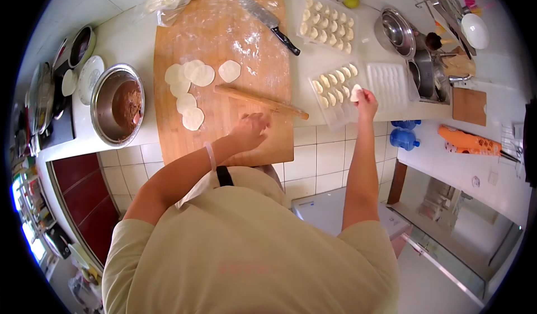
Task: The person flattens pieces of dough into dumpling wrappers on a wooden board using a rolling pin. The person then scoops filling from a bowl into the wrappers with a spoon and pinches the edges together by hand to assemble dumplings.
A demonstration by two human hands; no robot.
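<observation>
My right hand (pixel 366 104) pinches a pale dumpling (pixel 356 93) over the right end of a clear plastic tray (pixel 334 118). Rows of folded dumplings (pixel 332 79) lie in that tray. Above the near part of the floured wooden board (pixel 224 40), my left hand (pixel 251 130) is held with loosely bent fingers and nothing visible in it. A wooden rolling pin (pixel 262 101) lies slantwise just beyond the left hand. Several round dough wrappers (pixel 193 118) are spread on the board's left side, some overlapping, with a single wrapper (pixel 230 71) apart from them.
A metal bowl of brown filling (pixel 118 105) stands left of the board. A black-handled knife (pixel 269 24) rests at the board's right edge. Farther back is a second dumpling tray (pixel 327 26); an unfilled white tray (pixel 387 86) lies right. Metal bowls (pixel 395 32) stand near the sink (pixel 429 81).
</observation>
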